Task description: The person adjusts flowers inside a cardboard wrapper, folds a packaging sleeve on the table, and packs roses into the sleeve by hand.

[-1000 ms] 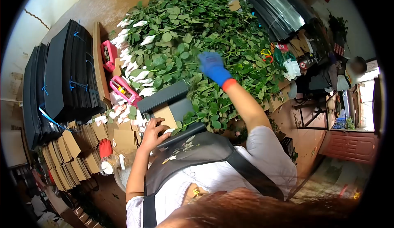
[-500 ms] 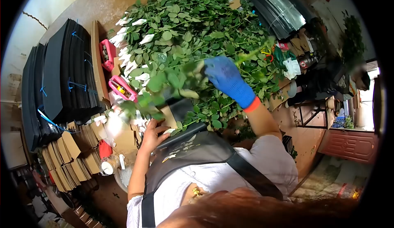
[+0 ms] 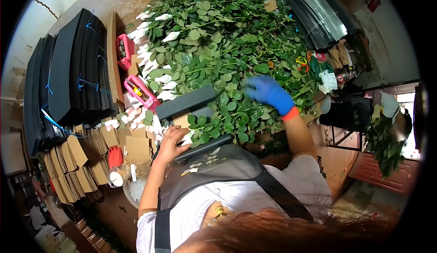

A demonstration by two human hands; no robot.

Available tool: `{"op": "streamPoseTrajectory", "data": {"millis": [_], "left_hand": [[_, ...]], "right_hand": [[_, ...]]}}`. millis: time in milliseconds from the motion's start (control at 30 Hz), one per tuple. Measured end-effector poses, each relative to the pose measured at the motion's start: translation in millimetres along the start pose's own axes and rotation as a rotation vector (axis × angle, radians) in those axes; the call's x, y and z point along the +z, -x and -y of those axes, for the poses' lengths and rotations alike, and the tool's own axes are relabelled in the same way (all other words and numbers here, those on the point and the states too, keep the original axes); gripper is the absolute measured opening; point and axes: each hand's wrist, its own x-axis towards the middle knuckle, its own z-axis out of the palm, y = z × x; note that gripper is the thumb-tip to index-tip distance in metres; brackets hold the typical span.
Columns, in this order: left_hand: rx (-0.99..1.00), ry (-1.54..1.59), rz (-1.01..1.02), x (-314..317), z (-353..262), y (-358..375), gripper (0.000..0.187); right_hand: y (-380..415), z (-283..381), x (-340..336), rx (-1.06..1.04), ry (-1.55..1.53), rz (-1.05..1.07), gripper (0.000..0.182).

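My bare left hand [image 3: 172,144] is at the left end of a dark trough, its thumb and fingers around a white-sleeved flower head [image 3: 187,138]. Leafy stems [image 3: 218,127] lie across the trough, between a dark ridged block [image 3: 186,102] and a black padded edge [image 3: 205,148]. My right hand [image 3: 268,92], in a blue glove with an orange cuff, hovers over the right part of the large leafy pile [image 3: 236,39]. Its fingers look apart with nothing visible in them, though the tips are blurred. White-sleeved heads [image 3: 170,36] line the pile's left side.
Black sheets [image 3: 75,71] tied with blue string stand at left, above stacked cardboard pieces [image 3: 77,162]. Two pink holders [image 3: 141,92] sit beside the pile. Scissors with red-yellow handles [image 3: 302,64] lie at right. Another person [image 3: 387,105] with a leafy bundle [image 3: 384,143] is farther right.
The blurred leafy stems by my right hand have gone down onto the trough. My gloved hand has moved right and away from them. The ridged block shows clearly now.
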Motion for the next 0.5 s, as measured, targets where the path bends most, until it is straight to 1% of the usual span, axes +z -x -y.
{"op": "streamPoseTrajectory", "data": {"millis": [67, 133, 200, 233, 267, 333, 367, 400, 467, 500], "left_hand": [[0.016, -0.006, 0.011, -2.7, -1.9, -5.8, 0.040], [0.029, -0.016, 0.017, -2.8, -0.1, -9.6, 0.034], [0.027, -0.031, 0.004, -0.1, 3.6, -11.8, 0.029], [0.017, -0.028, -0.027, 0.5, -0.9, -11.1, 0.023], [0.050, -0.071, -0.061, 2.8, -0.9, -9.2, 0.022], [0.035, -0.082, -0.074, 4.3, -2.1, -5.6, 0.022], [0.008, -0.057, -0.074, 6.8, 0.8, -3.9, 0.022], [-0.023, -0.033, -0.068, 8.5, 3.4, -0.7, 0.022], [0.014, -0.045, -0.056, 5.8, 3.3, -2.7, 0.021], [0.041, -0.045, -0.058, 5.9, 4.9, -4.1, 0.021]], "right_hand": [[-48.6, -3.7, 13.0, -0.200, 0.084, -0.502, 0.024], [-107.8, -23.4, 39.7, -0.279, 0.328, -0.636, 0.022], [-138.0, -10.2, 35.9, -0.002, 0.530, -0.209, 0.025], [-146.6, -5.4, 32.1, 0.137, 0.617, 0.002, 0.027], [-145.5, -5.7, 28.2, 0.059, 0.530, -0.283, 0.028], [-119.8, -2.0, 20.6, -0.113, 0.341, -0.817, 0.032], [-91.3, 25.4, -7.1, -0.186, 0.373, -0.880, 0.025], [-73.0, 34.7, -16.2, -0.268, 0.354, -0.846, 0.026], [-42.4, 39.7, -29.3, -0.428, 0.314, -0.792, 0.028], [-26.4, 42.9, -35.2, -0.471, 0.239, -0.696, 0.029]]}}
